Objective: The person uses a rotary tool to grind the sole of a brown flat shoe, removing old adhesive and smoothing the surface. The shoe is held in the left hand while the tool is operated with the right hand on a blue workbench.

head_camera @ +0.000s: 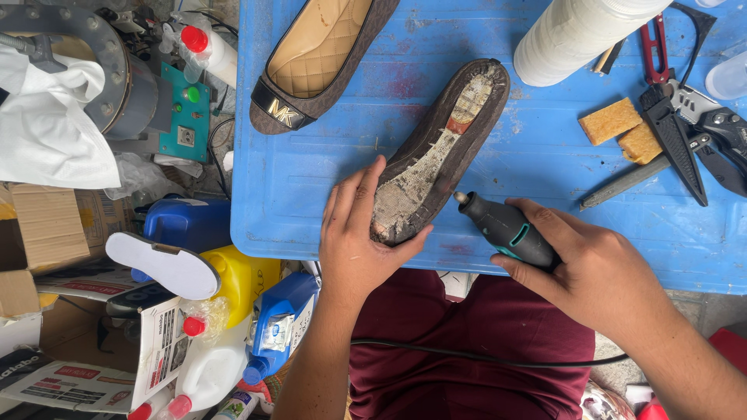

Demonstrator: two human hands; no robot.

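Upturned shoe, brown, sole side up with the outsole stripped to a rough whitish layer, lies on the blue table near its front edge, toe pointing to about 1 o'clock. We see the left hand clamped over its heel end, fingers on the left rim, thumb on the right. The right hand is wrapped tight around one rotary tool, dark grey with a teal band, its tip just beside the shoe at 3 o'clock of the heel; touching or not, we can't tell. One black cord crosses the maroon lap.

We count two shoes: the second shoe, right way up with a tan lining, sits at 11 o'clock of the first. Two yellow sponges lie at 3 o'clock, one white roll at 1 o'clock, and red-handled pliers beside the sponges. Off the table at 8 o'clock: one white insole, one yellow jug and one blue jug.
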